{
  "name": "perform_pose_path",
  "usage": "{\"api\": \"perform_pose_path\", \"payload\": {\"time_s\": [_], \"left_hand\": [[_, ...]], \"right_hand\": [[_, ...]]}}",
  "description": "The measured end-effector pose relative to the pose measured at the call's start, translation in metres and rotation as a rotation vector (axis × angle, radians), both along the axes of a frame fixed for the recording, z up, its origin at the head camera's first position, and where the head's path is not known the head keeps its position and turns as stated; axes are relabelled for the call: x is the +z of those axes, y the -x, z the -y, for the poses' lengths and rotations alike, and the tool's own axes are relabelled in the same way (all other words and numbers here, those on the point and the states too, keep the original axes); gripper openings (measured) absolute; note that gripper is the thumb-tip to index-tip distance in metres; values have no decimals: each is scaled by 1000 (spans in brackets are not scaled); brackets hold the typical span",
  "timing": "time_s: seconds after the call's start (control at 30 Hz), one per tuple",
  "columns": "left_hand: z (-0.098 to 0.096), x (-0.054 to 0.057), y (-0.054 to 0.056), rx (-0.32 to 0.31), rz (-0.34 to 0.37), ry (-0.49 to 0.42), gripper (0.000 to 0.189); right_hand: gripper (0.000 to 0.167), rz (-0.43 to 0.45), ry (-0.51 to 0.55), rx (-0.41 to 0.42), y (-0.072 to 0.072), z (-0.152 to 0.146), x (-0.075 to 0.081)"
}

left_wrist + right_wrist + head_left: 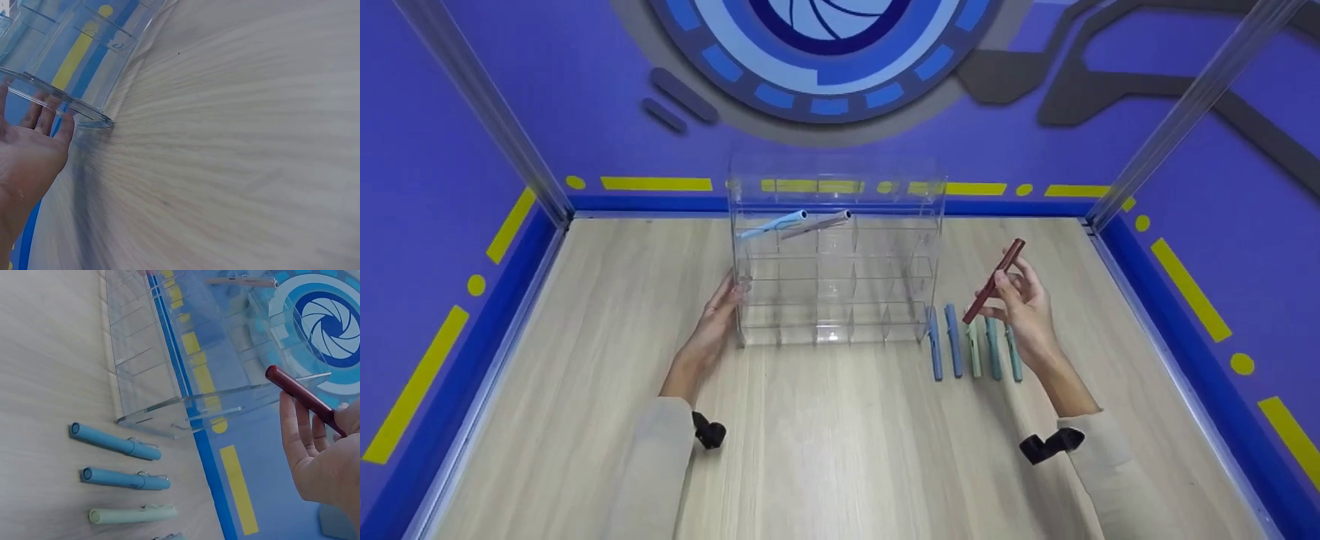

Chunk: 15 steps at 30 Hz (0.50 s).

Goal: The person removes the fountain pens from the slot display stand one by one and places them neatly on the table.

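Observation:
A clear acrylic rack (836, 292) with rows of small compartments stands on the table. My left hand (718, 315) rests against its left side, and in the left wrist view the fingers (46, 119) reach out straight to the side panel. Off to the rack's right, my right hand (1026, 311) pinches a dark red pen (994, 279) between thumb and fingers, tilted and raised above the table. In the rack's upper left, a light blue pen (774, 224) and a greyish-pink pen (817, 224) lie slanted in compartments.
Several capped pens lie side by side near the rack's lower right corner: two blue pens (115, 440), a pale green pen (133, 514) and teal ones (994, 351). Purple-blue walls with yellow stripes enclose the wooden table (825, 435) at the back and sides.

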<state>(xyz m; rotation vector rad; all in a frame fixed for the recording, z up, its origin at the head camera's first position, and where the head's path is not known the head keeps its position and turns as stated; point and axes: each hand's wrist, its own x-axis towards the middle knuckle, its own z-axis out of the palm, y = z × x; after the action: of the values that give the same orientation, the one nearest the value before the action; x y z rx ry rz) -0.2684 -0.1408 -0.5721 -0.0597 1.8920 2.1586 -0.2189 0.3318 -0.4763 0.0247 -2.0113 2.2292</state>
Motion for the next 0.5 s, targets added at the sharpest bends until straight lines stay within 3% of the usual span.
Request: {"api": "perform_pose_path", "payload": {"time_s": [0.23,0.37,0.5], "left_hand": [[3,-2,1,10,8,-20,70],[4,-3,2,2,-22,-19,68],[3,-3,2,-9,2,17,73]], "right_hand": [[59,77,-119,-33,-5,-16,-9],[60,98,-123,-81,-9,-26,-13],[61,111,-84,-155,-9,-36,-17]]}}
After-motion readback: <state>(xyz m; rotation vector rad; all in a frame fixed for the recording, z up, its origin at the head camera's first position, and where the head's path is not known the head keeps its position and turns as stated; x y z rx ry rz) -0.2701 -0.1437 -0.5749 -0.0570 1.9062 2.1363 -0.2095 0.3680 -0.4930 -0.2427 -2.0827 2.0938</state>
